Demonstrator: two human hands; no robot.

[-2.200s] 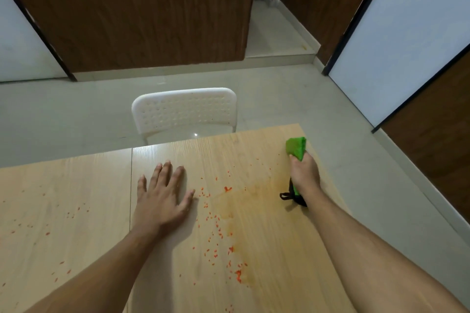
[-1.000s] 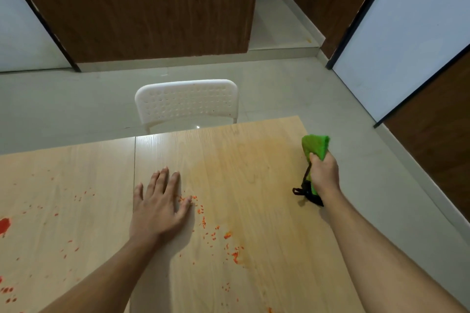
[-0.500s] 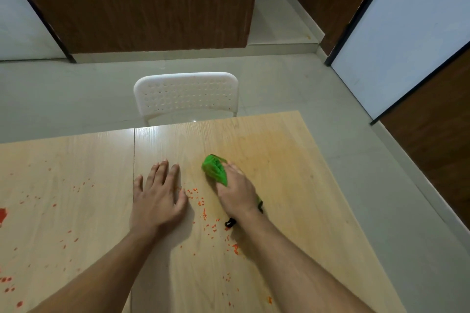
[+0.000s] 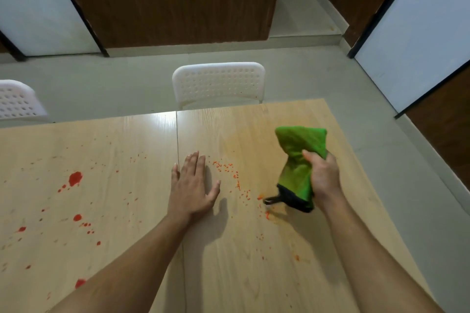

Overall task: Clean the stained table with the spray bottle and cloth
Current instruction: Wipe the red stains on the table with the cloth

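Observation:
A light wooden table (image 4: pixel 254 262) carries red stains (image 4: pixel 75 178), with big blots on its left half and small specks in the middle. My right hand (image 4: pixel 323 178) grips a bunched green cloth (image 4: pixel 298 157) with a black edge and loop, held upright over the right part of the table, its lower end near the specks. My left hand (image 4: pixel 190 188) lies flat on the table beside the seam between the two tabletops, fingers straight. No spray bottle is in view.
A white perforated chair (image 4: pixel 218 84) stands behind the table's far edge, and part of another white chair (image 4: pixel 17 101) shows at the far left. Grey floor lies to the right of the table edge. Brown wooden panels and white doors line the back.
My right hand swept the cloth left to the specks, then back right and lifted it upright. The view has turned left, showing more stains. My left hand stayed flat.

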